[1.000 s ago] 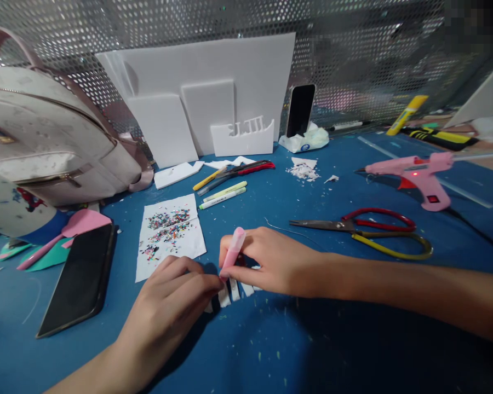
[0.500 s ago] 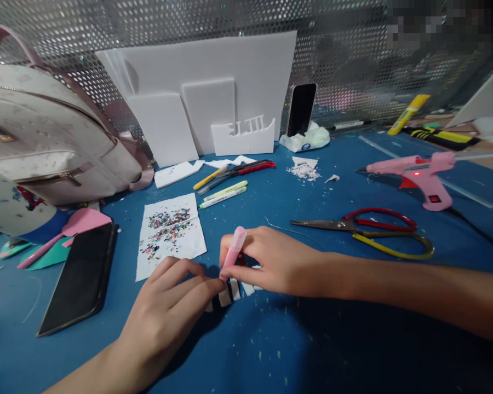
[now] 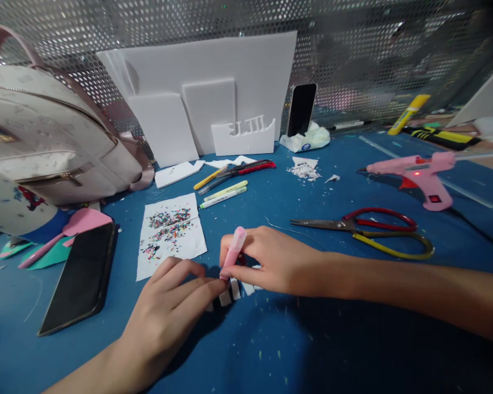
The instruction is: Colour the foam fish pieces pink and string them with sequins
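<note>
The right hand grips a pink marker tip-down over small white foam strips at the front of the blue desk, while the left hand pinches their near edge with its fingertips. The strips look light, so a hard stroke could skid them or mark a finger, and the glitter paper lies close enough to be scattered. Three or four strips show, one pair of scissors, one glue gun, two phones.
</note>
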The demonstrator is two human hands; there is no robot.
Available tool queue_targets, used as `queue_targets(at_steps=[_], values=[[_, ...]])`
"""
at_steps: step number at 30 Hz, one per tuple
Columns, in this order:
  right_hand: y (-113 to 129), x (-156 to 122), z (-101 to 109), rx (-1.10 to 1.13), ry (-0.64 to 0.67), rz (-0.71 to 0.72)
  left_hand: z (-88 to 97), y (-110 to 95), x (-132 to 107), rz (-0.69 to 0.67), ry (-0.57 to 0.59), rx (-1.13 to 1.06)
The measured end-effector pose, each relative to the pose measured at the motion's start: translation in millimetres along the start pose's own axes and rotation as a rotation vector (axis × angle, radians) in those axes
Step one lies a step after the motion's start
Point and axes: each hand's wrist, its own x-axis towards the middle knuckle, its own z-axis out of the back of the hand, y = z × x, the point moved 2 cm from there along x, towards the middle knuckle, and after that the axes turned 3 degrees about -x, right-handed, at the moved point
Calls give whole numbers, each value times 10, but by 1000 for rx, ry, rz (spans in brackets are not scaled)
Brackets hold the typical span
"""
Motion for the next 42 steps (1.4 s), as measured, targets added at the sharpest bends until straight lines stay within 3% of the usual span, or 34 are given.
queue_targets(at_steps=[7,13,21,42], values=[[-10,-5,-5,22,-9,-1,-12,31,-40,50,47,-55],[-27,0,-17,33,-8,17,50,40,-55,49,-4,-70],[-31,-12,-31,28,-44,19,43,-2,-220,-125,-5,120],[-31,3,-15,46,1,-1,-14,-20,-213,-133,39,159]])
